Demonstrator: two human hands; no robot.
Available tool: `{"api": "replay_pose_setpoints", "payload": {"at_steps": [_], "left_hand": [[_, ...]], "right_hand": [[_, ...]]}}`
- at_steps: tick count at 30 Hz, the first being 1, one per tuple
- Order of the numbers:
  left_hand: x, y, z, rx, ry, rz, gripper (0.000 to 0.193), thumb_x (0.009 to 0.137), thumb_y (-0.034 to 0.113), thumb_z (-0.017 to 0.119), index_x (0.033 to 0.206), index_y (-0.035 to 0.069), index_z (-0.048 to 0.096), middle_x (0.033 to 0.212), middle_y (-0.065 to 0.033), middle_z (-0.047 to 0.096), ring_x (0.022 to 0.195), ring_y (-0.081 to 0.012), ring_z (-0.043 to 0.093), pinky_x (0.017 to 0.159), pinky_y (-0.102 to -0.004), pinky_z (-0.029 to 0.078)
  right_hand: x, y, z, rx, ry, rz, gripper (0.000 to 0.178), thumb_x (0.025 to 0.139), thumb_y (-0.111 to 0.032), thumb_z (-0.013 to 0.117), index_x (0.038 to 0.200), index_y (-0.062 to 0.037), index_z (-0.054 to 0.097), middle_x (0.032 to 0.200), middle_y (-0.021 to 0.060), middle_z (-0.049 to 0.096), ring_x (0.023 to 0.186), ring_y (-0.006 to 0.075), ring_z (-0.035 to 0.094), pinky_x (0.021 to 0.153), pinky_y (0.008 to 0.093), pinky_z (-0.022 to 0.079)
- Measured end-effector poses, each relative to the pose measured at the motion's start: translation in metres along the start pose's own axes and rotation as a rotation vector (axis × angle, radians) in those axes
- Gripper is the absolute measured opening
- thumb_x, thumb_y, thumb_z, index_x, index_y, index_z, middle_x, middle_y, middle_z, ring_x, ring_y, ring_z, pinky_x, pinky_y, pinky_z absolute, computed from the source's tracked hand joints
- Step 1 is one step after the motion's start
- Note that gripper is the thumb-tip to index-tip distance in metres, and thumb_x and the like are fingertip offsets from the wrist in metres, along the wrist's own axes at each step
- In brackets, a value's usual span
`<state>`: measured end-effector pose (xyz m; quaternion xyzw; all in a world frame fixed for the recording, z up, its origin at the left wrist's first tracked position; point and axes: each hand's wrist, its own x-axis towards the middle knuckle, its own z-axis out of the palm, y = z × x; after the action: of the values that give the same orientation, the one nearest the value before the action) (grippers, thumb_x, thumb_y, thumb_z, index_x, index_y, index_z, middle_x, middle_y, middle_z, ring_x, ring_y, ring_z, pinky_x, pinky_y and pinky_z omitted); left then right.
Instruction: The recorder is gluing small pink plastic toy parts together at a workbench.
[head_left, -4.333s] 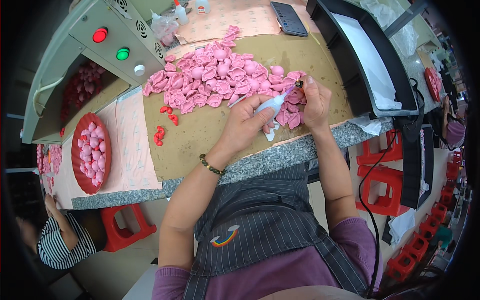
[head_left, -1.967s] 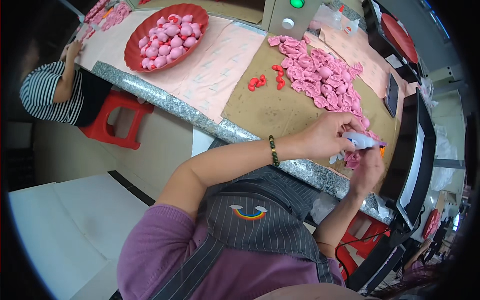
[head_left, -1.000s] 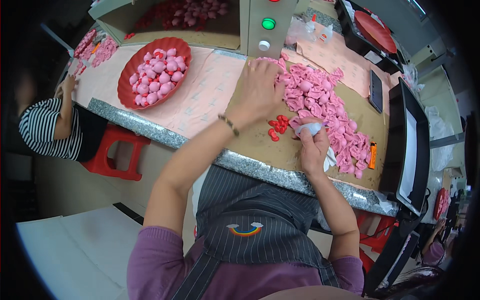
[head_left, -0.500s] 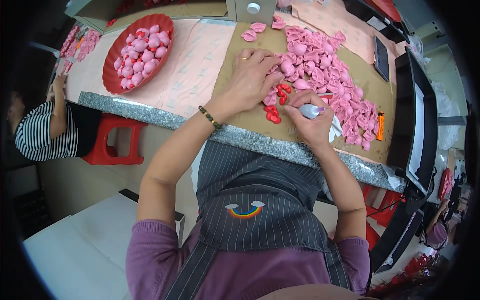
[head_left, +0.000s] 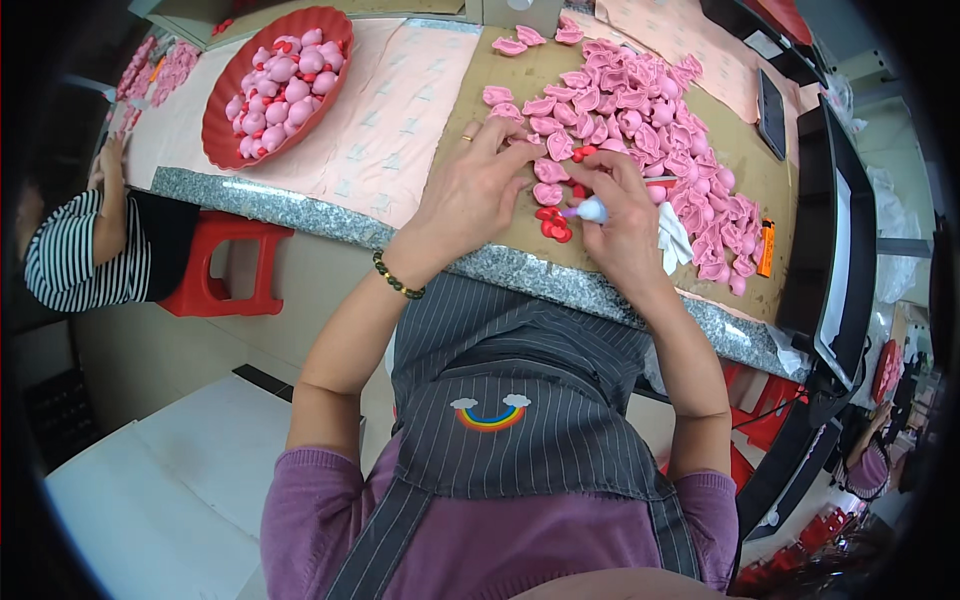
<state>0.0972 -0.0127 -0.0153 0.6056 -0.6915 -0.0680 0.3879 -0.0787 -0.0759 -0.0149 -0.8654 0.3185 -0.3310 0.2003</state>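
Observation:
My left hand [head_left: 478, 188] rests at the near-left side of a pile of pink hollow moulded pieces [head_left: 625, 95]. Its thumb and forefinger are apart, close to a few loose pink shells [head_left: 549, 171]. In my right hand [head_left: 622, 222] is a small pale squeeze bottle [head_left: 592, 209] with a purple tip pointing left. The tip is close to a cluster of small red pieces [head_left: 554, 224] on the brown board. My right fingertips reach toward more red bits [head_left: 583, 153] at the pile's edge, and partly hide them.
A red fluted bowl [head_left: 212, 135] holds pink round pieces with red bits at left. A white cloth [head_left: 674, 240], orange lighter-like object [head_left: 766, 248] and dark phone [head_left: 771, 114] lie to the right. Another person in stripes [head_left: 70, 250] is far left, beside a red stool [head_left: 225, 262].
My left hand has drawn back to the left, and several pink shells now lie spread out near it. The bottle has turned in my right hand, so its tip points left toward the red pieces.

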Motion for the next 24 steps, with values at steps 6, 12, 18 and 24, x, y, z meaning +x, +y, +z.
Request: {"api": "replay_pose_setpoints", "payload": {"at_steps": [6,12,18,24], "left_hand": [[-0.004,-0.011,0.006,-0.074,0.083,0.094,0.017,0.07,0.0,0.063,0.086,0.0,0.057,0.095,-0.0131,0.054,0.087,-0.0314,0.053,0.073,-0.0368,0.046],[0.006,-0.006,0.008,-0.131,0.081,-0.126,0.02,0.069,0.002,0.065,0.088,0.002,0.058,0.087,-0.0113,0.059,0.084,-0.0295,0.054,0.07,-0.0362,0.046],[0.011,-0.006,0.009,0.007,0.111,0.055,0.025,0.07,-0.001,0.064,0.094,0.005,0.06,0.084,-0.0105,0.059,0.075,-0.0263,0.057,0.065,-0.0331,0.046],[-0.013,0.015,0.005,-0.896,0.179,-0.488,0.025,0.079,-0.006,0.059,0.103,-0.002,0.06,0.084,-0.0073,0.062,0.071,-0.0119,0.061,0.064,-0.0224,0.051]], "right_hand": [[-0.019,0.006,-0.022,0.283,-0.083,0.05,0.018,0.068,0.009,0.062,0.083,-0.0008,0.064,0.1,0.0111,0.054,0.087,0.021,0.054,0.074,0.0275,0.044],[-0.023,0.02,-0.024,0.341,-0.039,0.185,0.02,0.066,0.002,0.069,0.085,-0.001,0.064,0.09,0.0086,0.057,0.087,0.0176,0.054,0.074,0.0271,0.043],[-0.014,0.012,-0.014,0.101,-0.125,0.045,0.02,0.067,0.003,0.068,0.085,0.0002,0.062,0.084,0.0095,0.056,0.083,0.021,0.054,0.073,0.0284,0.043],[-0.021,0.005,-0.021,0.341,-0.083,0.122,0.013,0.068,0.007,0.065,0.078,-0.0001,0.061,0.085,0.008,0.056,0.082,0.018,0.054,0.073,0.0261,0.042]]}}
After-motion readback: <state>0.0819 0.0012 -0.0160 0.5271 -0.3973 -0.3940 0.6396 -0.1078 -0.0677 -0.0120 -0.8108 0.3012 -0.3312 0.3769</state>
